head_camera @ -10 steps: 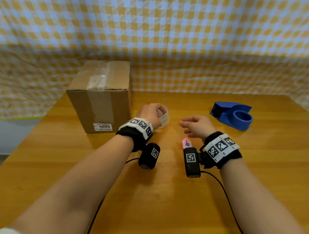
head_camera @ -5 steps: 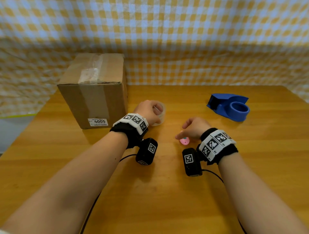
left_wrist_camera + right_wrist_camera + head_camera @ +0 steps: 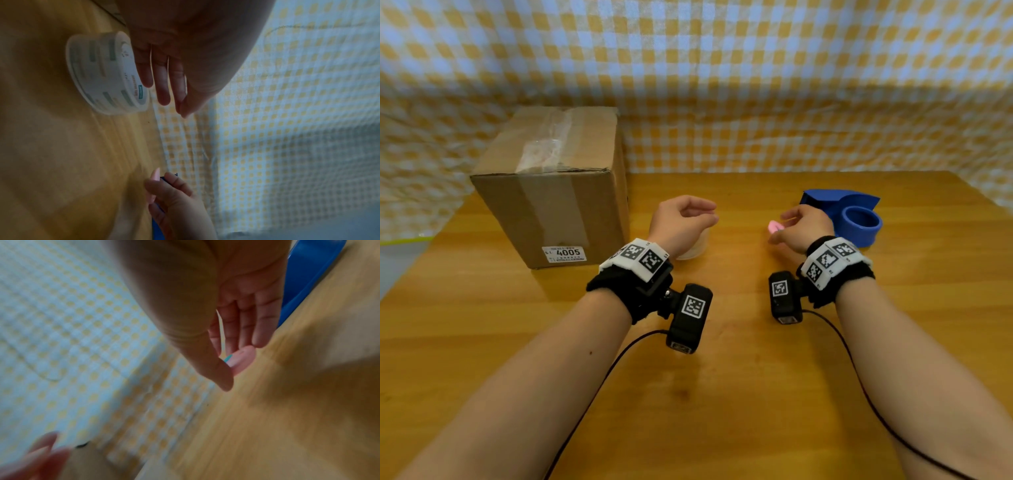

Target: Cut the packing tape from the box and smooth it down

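Observation:
The cardboard box (image 3: 558, 192) stands at the left of the table, with a strip of clear packing tape (image 3: 546, 147) across its top and down its front. My left hand (image 3: 707, 214) hovers just above the clear tape roll (image 3: 693, 248), fingers relaxed and holding nothing; the left wrist view shows the fingers (image 3: 162, 87) straight in front of the roll (image 3: 100, 73). My right hand (image 3: 782, 229) pinches a small pink cutter (image 3: 774, 226) off the table. In the right wrist view the cutter (image 3: 243, 360) sits between thumb and fingers.
A blue tape dispenser (image 3: 856, 219) stands just behind my right hand. The checkered cloth (image 3: 756, 85) hangs along the back of the wooden table (image 3: 722, 394). Camera cables trail from both wrists toward me.
My left hand has let go of the tape roll and risen above it. My right hand came down on the pink cutter lying on the table, picked it up and moved it forward.

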